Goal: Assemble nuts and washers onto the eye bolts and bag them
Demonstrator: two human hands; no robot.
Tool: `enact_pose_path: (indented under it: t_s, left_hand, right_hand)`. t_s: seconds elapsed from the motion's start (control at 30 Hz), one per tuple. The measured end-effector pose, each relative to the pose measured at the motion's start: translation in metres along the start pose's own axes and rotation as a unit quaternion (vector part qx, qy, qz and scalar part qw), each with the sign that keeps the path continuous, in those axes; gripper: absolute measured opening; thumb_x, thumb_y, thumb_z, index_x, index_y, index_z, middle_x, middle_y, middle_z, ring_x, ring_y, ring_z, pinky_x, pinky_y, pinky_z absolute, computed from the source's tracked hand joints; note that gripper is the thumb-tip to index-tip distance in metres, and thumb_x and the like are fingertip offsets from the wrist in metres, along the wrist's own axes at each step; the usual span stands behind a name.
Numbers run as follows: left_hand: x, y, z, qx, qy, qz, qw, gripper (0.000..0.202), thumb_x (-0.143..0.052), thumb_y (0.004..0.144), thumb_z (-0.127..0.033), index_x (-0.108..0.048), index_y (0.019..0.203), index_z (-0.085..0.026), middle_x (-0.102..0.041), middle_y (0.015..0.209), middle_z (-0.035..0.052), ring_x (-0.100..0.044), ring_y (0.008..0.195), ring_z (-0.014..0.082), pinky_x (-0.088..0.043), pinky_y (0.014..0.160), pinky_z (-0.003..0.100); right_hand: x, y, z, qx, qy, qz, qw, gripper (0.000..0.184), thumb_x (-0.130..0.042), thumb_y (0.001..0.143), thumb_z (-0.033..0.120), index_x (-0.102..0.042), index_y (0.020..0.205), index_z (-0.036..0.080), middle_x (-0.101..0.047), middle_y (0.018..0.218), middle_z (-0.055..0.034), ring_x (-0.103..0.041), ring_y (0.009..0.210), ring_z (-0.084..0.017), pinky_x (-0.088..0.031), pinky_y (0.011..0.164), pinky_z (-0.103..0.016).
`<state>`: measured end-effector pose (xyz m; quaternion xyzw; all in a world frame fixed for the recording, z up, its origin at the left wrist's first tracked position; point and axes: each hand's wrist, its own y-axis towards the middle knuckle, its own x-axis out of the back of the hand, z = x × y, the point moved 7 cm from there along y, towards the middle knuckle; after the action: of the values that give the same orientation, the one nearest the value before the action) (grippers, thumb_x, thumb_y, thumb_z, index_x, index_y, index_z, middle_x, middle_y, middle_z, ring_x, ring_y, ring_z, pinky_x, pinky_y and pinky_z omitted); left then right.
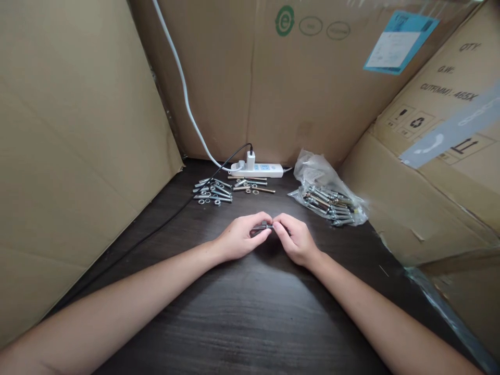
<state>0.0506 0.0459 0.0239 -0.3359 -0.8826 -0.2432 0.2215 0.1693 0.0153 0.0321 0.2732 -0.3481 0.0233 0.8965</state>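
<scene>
Where left grip (239, 240) meets right grip (296, 240), bolt (263, 227)

This looks like a makeshift hardware assembly or packing station in a storeroom or small workshop, not a home room. A dark wood-grain counter (250, 323) is walled in by big shipping cartons: a plain cardboard sheet (70, 146) on the left, a back carton (281, 94) with a recycling mark and a blue shipping label (400, 41), and a right carton (441, 156) printed with quantity, weight and handling symbols. A white power strip (261, 169) lies against the back. Small stock sits in bulk — loose bolts and washers (214, 191) sorted in rows, and a plastic bag (326, 195) full of more.
</scene>
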Motion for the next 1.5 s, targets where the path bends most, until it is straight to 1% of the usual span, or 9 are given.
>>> enact_pose_path:
  t_s: [0.33,0.4,0.53,0.63,0.73,0.93,1.3,1.37,1.5]
  left_hand:
    - [-0.002,0.000,0.003,0.024,-0.004,0.010,1.000,0.016,-0.050,0.087,-0.032,-0.054,0.093,-0.018,-0.056,0.078,-0.0022,-0.049,0.066,0.0092,-0.041,0.061,0.020]
    - [-0.001,0.001,0.003,0.027,-0.004,0.006,1.000,0.016,-0.050,0.087,-0.032,-0.053,0.093,-0.018,-0.055,0.076,-0.0029,-0.049,0.065,0.0086,-0.040,0.060,0.019]
    - [0.000,0.001,0.003,0.029,-0.003,-0.001,1.000,0.016,-0.050,0.087,-0.032,-0.053,0.093,-0.017,-0.053,0.075,-0.0036,-0.048,0.063,0.0079,-0.039,0.060,0.019]
    - [0.001,0.001,0.003,0.026,-0.002,-0.006,1.000,0.015,-0.049,0.088,-0.031,-0.052,0.093,-0.017,-0.055,0.077,-0.0032,-0.048,0.064,0.0079,-0.039,0.061,0.019]
    - [0.001,0.001,0.003,0.025,0.001,-0.007,1.000,0.014,-0.048,0.088,-0.030,-0.052,0.094,-0.018,-0.055,0.077,-0.0031,-0.048,0.065,0.0081,-0.039,0.060,0.019]
    - [0.001,-0.001,0.004,0.024,0.018,-0.001,1.000,0.015,-0.048,0.088,-0.031,-0.052,0.095,-0.018,-0.054,0.076,-0.0034,-0.047,0.063,0.0083,-0.039,0.059,0.020]
    - [0.000,0.001,0.002,0.019,0.019,0.012,1.000,0.016,-0.047,0.088,-0.030,-0.056,0.093,-0.017,-0.061,0.081,-0.0008,-0.053,0.069,0.0105,-0.042,0.065,0.022]
    - [0.002,0.001,0.004,0.029,0.020,0.002,0.999,0.018,-0.046,0.088,-0.032,-0.055,0.094,-0.017,-0.059,0.079,-0.0011,-0.051,0.066,0.0104,-0.041,0.062,0.022]
    - [0.005,0.002,0.006,0.031,-0.005,-0.017,0.999,0.020,-0.045,0.089,-0.035,-0.053,0.094,-0.017,-0.056,0.078,-0.0017,-0.048,0.066,0.0099,-0.040,0.062,0.021]
  right_hand:
    - [-0.004,0.000,-0.003,0.001,-0.017,0.007,1.000,0.041,-0.033,0.097,0.030,-0.046,0.060,0.020,-0.051,0.057,-0.0005,-0.048,0.054,-0.013,-0.036,0.056,-0.026]
    - [-0.002,0.000,-0.003,-0.011,-0.021,0.004,1.000,0.037,-0.034,0.096,0.029,-0.050,0.064,0.020,-0.052,0.060,-0.0003,-0.050,0.056,-0.013,-0.037,0.058,-0.026]
    - [0.002,-0.001,-0.003,-0.021,-0.009,-0.002,1.000,0.014,-0.045,0.089,0.025,-0.056,0.083,0.019,-0.058,0.070,-0.0004,-0.052,0.061,-0.013,-0.039,0.059,-0.024]
    - [0.001,-0.001,-0.001,-0.013,-0.001,0.008,1.000,0.009,-0.048,0.087,0.025,-0.055,0.084,0.019,-0.056,0.070,-0.0001,-0.050,0.060,-0.013,-0.039,0.058,-0.024]
    - [-0.002,0.000,-0.001,-0.009,0.000,0.018,1.000,0.016,-0.043,0.090,0.027,-0.054,0.081,0.019,-0.056,0.071,-0.0007,-0.051,0.062,-0.013,-0.039,0.061,-0.025]
    - [-0.007,0.001,-0.005,-0.018,-0.001,0.033,0.999,0.038,-0.035,0.096,0.031,-0.048,0.062,0.019,-0.051,0.059,0.0004,-0.048,0.056,-0.012,-0.036,0.058,-0.024]
    - [-0.005,-0.001,-0.011,-0.058,-0.017,0.017,0.998,0.047,-0.035,0.096,0.034,-0.056,0.057,0.018,-0.054,0.052,0.0003,-0.052,0.051,-0.012,-0.035,0.054,-0.024]
    - [0.002,-0.002,-0.011,-0.067,-0.026,-0.018,0.997,0.041,-0.037,0.095,0.032,-0.057,0.063,0.018,-0.054,0.054,0.0004,-0.052,0.052,-0.012,-0.036,0.055,-0.025]
    - [0.008,-0.002,-0.004,-0.031,0.016,-0.062,0.997,0.015,-0.046,0.088,0.024,-0.059,0.094,0.019,-0.058,0.074,-0.0012,-0.053,0.062,-0.013,-0.042,0.059,-0.025]
